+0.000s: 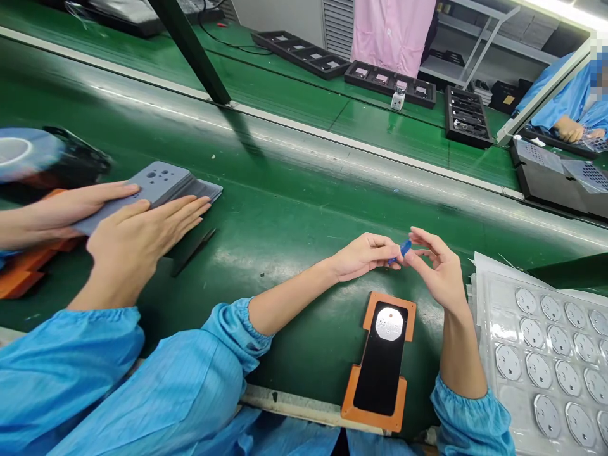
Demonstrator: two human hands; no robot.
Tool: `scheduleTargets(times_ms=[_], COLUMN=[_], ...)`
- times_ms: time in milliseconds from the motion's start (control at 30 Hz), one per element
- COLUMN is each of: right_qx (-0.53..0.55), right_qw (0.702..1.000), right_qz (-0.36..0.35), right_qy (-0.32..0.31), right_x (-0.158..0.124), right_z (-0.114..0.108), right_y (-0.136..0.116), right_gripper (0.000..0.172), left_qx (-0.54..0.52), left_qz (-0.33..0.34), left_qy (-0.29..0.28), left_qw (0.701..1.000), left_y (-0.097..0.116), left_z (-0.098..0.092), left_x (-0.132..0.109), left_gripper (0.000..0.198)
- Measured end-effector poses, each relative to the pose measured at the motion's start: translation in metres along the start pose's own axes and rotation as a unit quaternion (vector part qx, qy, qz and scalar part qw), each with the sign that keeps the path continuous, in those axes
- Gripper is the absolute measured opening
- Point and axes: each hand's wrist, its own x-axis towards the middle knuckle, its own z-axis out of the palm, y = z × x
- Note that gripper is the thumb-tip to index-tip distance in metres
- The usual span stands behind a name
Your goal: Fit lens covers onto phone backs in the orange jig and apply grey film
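Observation:
My left hand is pinched on one end of a small blue piece, thin like film. The fingers of my right hand are closed on its other end, close beside the left. Below them on the green bench lies an orange fixture. It holds a black phone-shaped panel, and a silvery eight-sided plate sits at the panel's top end. To the right, a clear tray carries several similar silvery plates in its pockets.
At left, a co-worker's hands hold grey-blue phone covers. Tweezers lie near them, with a tape roll beyond. Behind the metal rail stand black trays and a small white bottle. Another person sits far right.

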Motion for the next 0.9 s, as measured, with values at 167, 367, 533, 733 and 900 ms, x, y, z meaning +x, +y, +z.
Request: scheduleTargets(times_ms=[167, 367, 533, 733, 900], right_qx=[-0.141, -0.186, -0.175, -0.171, -0.163], right_qw=[0.986, 0.975, 0.978, 0.980, 0.983], right_qz=[-0.082, -0.121, -0.110, -0.105, -0.088], right_qy=[-0.021, 0.004, 0.019, 0.001, 0.004], right_x=[-0.001, -0.002, -0.002, -0.002, -0.003], right_z=[0.018, 0.028, 0.024, 0.024, 0.026], right_y=[-0.001, 0.004, -0.002, -0.001, -0.002], right_gripper=[0.067, 0.053, 0.045, 0.052, 0.051], left_qx=[-0.095, -0.103, -0.088, -0.094, -0.120], left_qz=[0.011, 0.014, 0.007, -0.008, -0.014], left_qy=[0.035, 0.039, 0.040, 0.032, 0.026], left_qw=[0.995, 0.994, 0.995, 0.995, 0.992], left_y=[-0.012, -0.022, -0.017, -0.012, -0.013], left_z=[-0.001, 0.000, 0.001, 0.000, -0.002], left_x=[0.007, 0.009, 0.006, 0.005, 0.006], left_gripper=[0.038, 0.034, 0.032, 0.034, 0.035])
